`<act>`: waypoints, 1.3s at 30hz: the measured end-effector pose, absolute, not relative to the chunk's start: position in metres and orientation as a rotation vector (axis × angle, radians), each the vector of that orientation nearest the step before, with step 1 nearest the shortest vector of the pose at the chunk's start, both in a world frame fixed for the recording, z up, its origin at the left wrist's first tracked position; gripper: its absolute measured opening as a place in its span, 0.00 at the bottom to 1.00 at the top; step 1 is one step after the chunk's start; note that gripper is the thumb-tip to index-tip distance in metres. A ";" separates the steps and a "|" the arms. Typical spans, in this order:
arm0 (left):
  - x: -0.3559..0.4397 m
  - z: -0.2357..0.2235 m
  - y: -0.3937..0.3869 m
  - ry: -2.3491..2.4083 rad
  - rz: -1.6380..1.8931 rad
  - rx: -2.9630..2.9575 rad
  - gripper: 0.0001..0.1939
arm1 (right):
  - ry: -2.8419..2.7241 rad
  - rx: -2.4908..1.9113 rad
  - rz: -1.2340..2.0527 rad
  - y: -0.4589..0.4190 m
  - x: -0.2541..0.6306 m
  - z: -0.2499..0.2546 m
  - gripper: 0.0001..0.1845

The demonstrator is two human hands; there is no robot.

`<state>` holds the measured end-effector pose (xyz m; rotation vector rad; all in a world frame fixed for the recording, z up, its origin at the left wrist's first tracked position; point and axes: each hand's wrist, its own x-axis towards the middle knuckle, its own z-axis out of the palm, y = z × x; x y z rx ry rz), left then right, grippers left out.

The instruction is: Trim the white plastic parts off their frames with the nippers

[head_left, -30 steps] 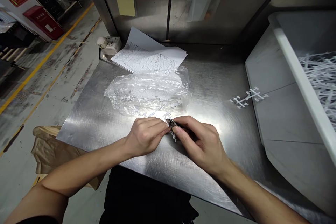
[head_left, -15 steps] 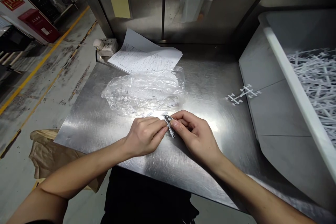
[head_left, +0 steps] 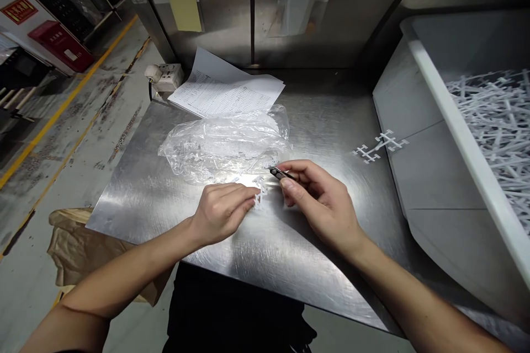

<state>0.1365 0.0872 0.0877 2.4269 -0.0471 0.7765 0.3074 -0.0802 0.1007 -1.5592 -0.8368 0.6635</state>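
Observation:
My left hand (head_left: 223, 212) is closed, pinching a small white plastic sprue (head_left: 259, 193) with short branches just above the metal table (head_left: 273, 265). In my right hand (head_left: 323, 204) a small metal nail clipper (head_left: 278, 172) is gripped between thumb and fingers, its jaw end pointing left. The clipper is apart from the sprue, up and to its right. Beyond both hands lies a clear plastic bag (head_left: 226, 140) with small white pieces in it. A second, larger white sprue (head_left: 380, 146) rests at the right, beside the grey bin.
On the right stands a large grey bin (head_left: 434, 88) holding many white sprues (head_left: 497, 121). Printed sheets (head_left: 226, 91) lie behind the bag, near a power socket (head_left: 168, 76). A metal panel (head_left: 223, 0) closes off the back. Brown paper (head_left: 78, 245) is below the table's left edge.
My right hand has moved the nail clipper right and away from the sprue. The sprue in my left hand has turned and now shows more of its branches.

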 end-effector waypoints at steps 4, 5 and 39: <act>0.135 0.092 0.089 -0.029 0.814 2.422 0.09 | -0.873 -1.589 0.634 -0.082 0.313 0.107 0.13; 0.134 0.093 0.089 -0.025 0.824 2.410 0.10 | -0.897 -1.590 0.636 -0.082 0.314 0.107 0.12; 0.134 0.093 0.090 0.173 0.724 2.336 0.17 | -1.309 -1.578 0.633 -0.086 0.312 0.111 0.07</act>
